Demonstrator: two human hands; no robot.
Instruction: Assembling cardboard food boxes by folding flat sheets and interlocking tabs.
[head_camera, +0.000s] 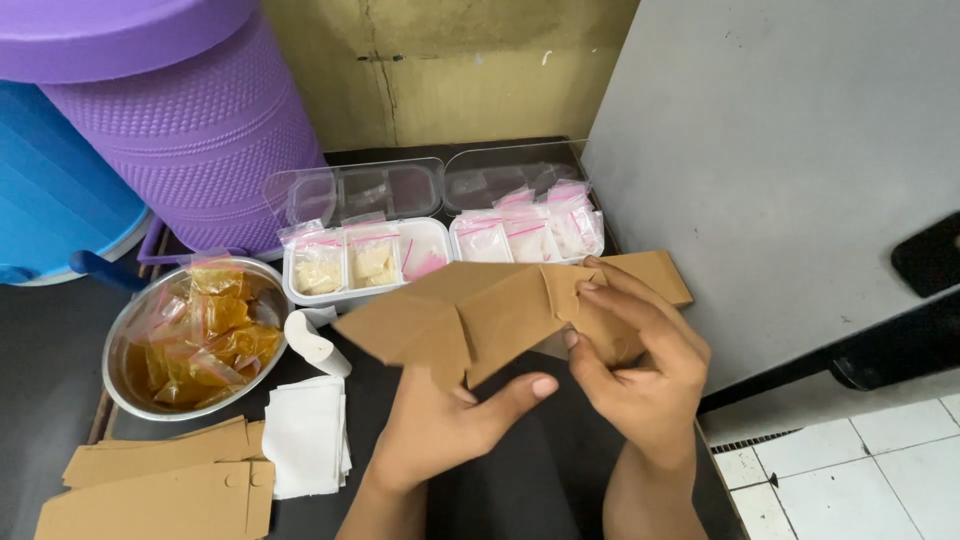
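Both hands hold a flat brown cardboard box blank (480, 315) above a dark table (530, 470). My left hand (450, 420) grips it from beneath, the thumb stretched out to the right. My right hand (635, 350) pinches the blank's right flaps, its fingers curled over the folded edge. The blank is partly folded, with a crease running down its middle.
A steel bowl (125, 385) of amber sauce sachets sits at left. White paper sheets (305, 435) and a stack of flat brown blanks (160, 485) lie in front of it. Two clear tubs (430, 240) hold small pink-zip bags. Purple bin (190, 130) behind; grey panel (780, 170) at right.
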